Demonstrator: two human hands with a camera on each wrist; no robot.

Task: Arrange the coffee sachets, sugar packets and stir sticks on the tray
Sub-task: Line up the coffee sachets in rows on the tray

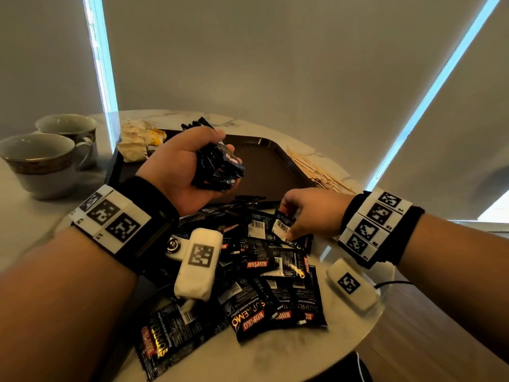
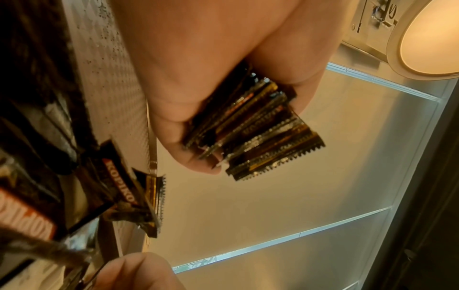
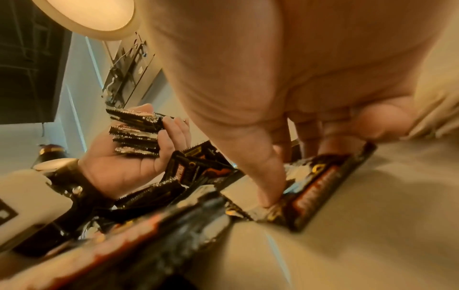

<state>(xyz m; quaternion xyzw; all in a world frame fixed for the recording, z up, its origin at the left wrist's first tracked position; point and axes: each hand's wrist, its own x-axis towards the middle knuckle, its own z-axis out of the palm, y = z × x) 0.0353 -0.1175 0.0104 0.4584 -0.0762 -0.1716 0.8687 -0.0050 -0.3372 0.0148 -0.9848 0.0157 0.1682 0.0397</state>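
Note:
My left hand hovers over the near edge of the dark brown tray and grips a thick stack of black coffee sachets; the left wrist view shows their serrated edges fanned out between thumb and fingers. A loose pile of coffee sachets covers the table in front of the tray. My right hand reaches into the pile's far side and pinches one sachet, thumb pressed on it. Pale sugar packets lie in the tray's far left corner. Wooden stir sticks lie along its right rim.
Two gold-rimmed cups stand on the table's left side. A white tagged block hangs over the pile and another lies near the round marble table's right edge. The tray's middle is bare.

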